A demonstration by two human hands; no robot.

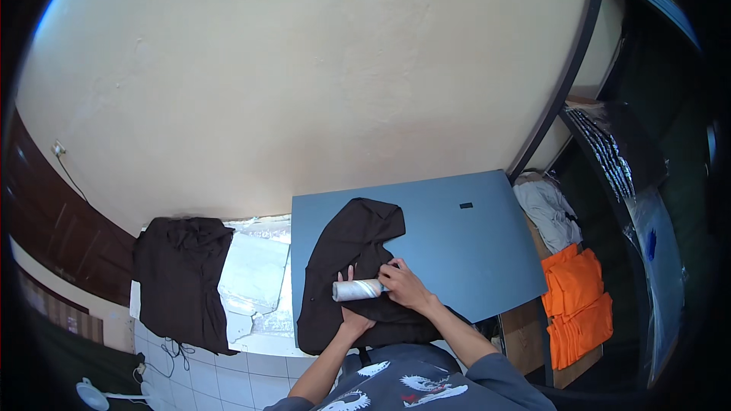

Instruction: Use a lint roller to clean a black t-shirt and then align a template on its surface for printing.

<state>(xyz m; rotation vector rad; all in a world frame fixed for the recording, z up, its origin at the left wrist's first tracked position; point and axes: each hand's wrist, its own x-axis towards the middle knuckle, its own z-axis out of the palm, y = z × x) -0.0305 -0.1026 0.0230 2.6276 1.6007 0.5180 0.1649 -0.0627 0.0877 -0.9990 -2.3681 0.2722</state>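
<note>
A dark brown or black garment point(335, 259) lies bunched at the left part of the blue board, close to my body. My right hand point(403, 286) is closed round the handle end of a lint roller point(355, 291) with a whitish roll, held across the cloth. My left hand point(355, 323) rests on the garment. The roll hides its middle; a couple of fingertips show past the far side, stretched and apart. Part of the left hand's edge is hidden by cloth.
The blue board point(457, 243) lies against the wall. To the left, another dark garment point(183, 281) hangs over a white surface point(255, 270). Folded orange cloth point(575, 281) and grey cloth point(547, 209) sit on the shelf at right. A dark metal post point(563, 84) rises nearby.
</note>
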